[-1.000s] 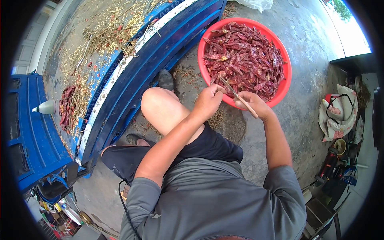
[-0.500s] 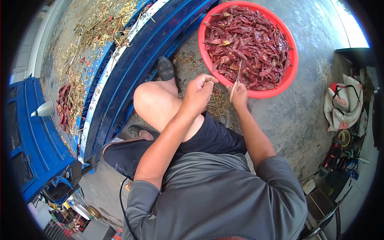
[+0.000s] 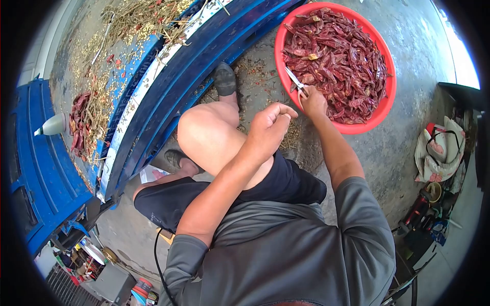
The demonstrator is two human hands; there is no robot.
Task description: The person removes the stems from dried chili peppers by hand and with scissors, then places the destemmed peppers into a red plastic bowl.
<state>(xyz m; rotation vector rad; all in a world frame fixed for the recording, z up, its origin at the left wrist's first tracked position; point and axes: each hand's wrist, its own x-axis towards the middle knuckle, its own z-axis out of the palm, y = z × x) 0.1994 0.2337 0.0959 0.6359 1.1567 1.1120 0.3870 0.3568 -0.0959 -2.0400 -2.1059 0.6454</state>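
Observation:
My right hand (image 3: 313, 102) grips a pair of scissors (image 3: 295, 80) by the handles, at the near-left edge of a red basin (image 3: 390, 97). The scissor blades point away and to the left, over the basin's inner wall. Dried red chillies (image 3: 342, 61) fill the basin in a heap. My left hand (image 3: 272, 127) is closed just outside the rim, above my bent knee, with thumb and index finger pressed together. Whatever may be between those fingers is too small to make out.
A blue truck bed edge (image 3: 204, 66) runs along the left, with dry stalks (image 3: 145, 18), yellow seeds and a small chilli pile (image 3: 80, 120) on it. Stalks lie on the floor under my hands. A white bag (image 3: 441, 153) and tools stand at the right.
The scissors have swung from pointing forward to pointing left, across the basin's edge. My left hand stays pinched and sits slightly farther from the rim. The whole view has shifted a little.

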